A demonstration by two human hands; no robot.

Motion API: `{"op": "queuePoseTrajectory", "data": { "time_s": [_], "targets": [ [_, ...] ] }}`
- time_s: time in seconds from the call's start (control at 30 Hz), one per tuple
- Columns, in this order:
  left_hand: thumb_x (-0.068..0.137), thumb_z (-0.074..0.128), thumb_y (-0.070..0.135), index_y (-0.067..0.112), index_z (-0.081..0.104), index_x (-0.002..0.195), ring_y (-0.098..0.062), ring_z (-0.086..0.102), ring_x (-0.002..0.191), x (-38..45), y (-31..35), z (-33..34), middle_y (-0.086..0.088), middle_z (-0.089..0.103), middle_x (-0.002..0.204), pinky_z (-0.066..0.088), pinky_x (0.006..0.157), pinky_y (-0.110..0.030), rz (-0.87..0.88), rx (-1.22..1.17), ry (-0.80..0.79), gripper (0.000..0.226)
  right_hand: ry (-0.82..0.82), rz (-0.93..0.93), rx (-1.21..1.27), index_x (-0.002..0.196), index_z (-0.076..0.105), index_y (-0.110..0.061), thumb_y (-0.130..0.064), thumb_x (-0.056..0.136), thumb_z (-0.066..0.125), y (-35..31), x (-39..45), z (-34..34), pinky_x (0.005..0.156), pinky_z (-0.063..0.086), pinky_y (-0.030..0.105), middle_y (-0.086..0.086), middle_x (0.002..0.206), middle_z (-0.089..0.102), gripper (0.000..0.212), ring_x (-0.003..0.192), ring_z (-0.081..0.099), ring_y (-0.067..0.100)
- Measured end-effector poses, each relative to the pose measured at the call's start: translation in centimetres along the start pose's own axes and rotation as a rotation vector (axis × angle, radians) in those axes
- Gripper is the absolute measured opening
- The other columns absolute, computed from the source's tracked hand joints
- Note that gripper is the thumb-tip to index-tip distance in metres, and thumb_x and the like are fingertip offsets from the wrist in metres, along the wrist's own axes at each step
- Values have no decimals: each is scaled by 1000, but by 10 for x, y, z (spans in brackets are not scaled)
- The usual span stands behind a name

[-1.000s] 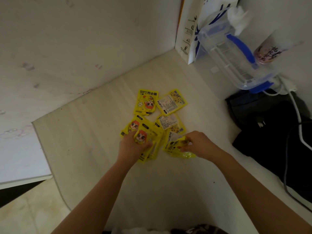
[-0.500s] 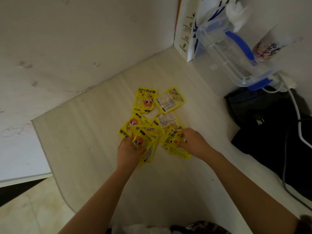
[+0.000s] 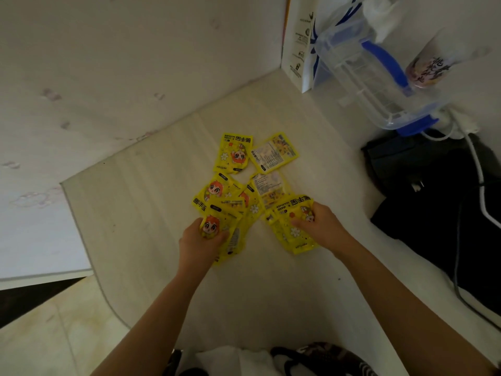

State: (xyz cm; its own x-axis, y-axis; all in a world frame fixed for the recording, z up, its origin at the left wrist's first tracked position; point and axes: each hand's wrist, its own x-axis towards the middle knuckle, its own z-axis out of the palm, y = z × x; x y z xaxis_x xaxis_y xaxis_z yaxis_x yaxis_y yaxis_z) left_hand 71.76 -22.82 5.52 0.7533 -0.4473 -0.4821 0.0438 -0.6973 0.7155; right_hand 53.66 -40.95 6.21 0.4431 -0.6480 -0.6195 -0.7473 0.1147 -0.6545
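Head: left hand [image 3: 200, 244], right hand [image 3: 324, 226] around packets [image 3: 286, 217]

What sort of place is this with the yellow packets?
Likely a home or dorm desk corner: the hand-warmer packets lie on a wooden desktop against a wall, near a clear storage box and a black bag with a white cable.

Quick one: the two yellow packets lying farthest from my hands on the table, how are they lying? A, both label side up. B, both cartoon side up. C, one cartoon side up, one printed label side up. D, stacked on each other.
C: the cartoon-side packet shows its red-haired character, and the label-side packet beside it shows its white printed panel.
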Motion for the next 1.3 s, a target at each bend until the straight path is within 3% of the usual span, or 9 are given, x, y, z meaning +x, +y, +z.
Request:
{"op": "queuePoseTrajectory", "data": {
  "time_s": [0.1, 0.27, 0.5, 0.73, 0.9, 1.0, 1.13, 1.23, 1.3],
  "targets": [
    [73, 82, 24, 20, 69, 94, -19, 69, 82, -8, -2, -3, 1, 73, 86, 58, 74, -40, -22, -91, -7, 25, 51, 18, 99, 112, 59, -13, -25, 84, 70, 5, -13, -2, 91, 52, 46, 7, 111, 67, 32, 102, 65, 25],
    [74, 81, 22, 23, 68, 97, -18, 71, 83, -23, -5, -4, 2, 74, 89, 59, 75, -44, 5, -173, -51, 26, 167, 18, 247, 114, 60, -18, -25, 84, 70, 21, -46, 2, 91, 53, 47, 3, 111, 69, 33, 100, 67, 22],
    [75, 80, 23, 23, 68, 94, -15, 71, 81, -38, -18, -13, 2, 74, 87, 60, 73, -44, 101, -100, -186, 23, 350, 65, 356, 115, 59, -18, -27, 83, 70, 46, -102, 40, 93, 52, 48, 4, 110, 69, 35, 101, 66, 24],
    [74, 81, 26, 21, 68, 95, -20, 69, 82, -48, -60, -37, -1, 73, 87, 58, 73, -49, 219, 62, -356, 25, 556, 203, 429, 112, 59, -12, -34, 82, 70, 69, -166, 123, 87, 54, 48, 7, 107, 68, 39, 97, 65, 27],
    [75, 80, 28, 21, 67, 94, -19, 69, 82, -73, -84, -48, 1, 72, 88, 58, 76, -45, 277, 133, -470, 24, 651, 270, 539, 103, 62, -13, -31, 82, 69, 85, -222, 175, 78, 58, 45, 6, 91, 71, 29, 83, 69, 22],
    [76, 79, 23, 22, 68, 91, -19, 69, 82, -95, -89, -47, 2, 72, 87, 58, 75, -41, 322, 162, -551, 19, 734, 294, 629, 100, 63, -12, -24, 86, 67, 98, -259, 187, 70, 58, 27, 1, 85, 70, 19, 77, 68, 14],
    [76, 79, 19, 20, 68, 90, -18, 69, 80, -131, -92, -35, 2, 72, 85, 56, 71, -38, 385, 213, -664, 18, 827, 453, 720, 104, 62, -20, -48, 77, 67, 124, -310, 204, 77, 58, 43, 0, 93, 70, 39, 86, 67, 20],
    [75, 80, 18, 20, 68, 88, -16, 69, 79, -157, -98, -18, 3, 72, 84, 55, 69, -34, 446, 257, -746, 18, 905, 486, 861, 103, 63, -18, -32, 85, 67, 146, -347, 216, 73, 58, 38, -2, 90, 69, 23, 84, 68, 16],
    [74, 81, 21, 20, 69, 89, -16, 70, 79, -178, -105, -7, 3, 73, 84, 56, 71, -35, 482, 294, -806, 19, 956, 488, 923, 108, 64, -14, -26, 86, 66, 160, -374, 223, 66, 56, 29, 2, 95, 71, 24, 86, 68, 17]
  ]
}}
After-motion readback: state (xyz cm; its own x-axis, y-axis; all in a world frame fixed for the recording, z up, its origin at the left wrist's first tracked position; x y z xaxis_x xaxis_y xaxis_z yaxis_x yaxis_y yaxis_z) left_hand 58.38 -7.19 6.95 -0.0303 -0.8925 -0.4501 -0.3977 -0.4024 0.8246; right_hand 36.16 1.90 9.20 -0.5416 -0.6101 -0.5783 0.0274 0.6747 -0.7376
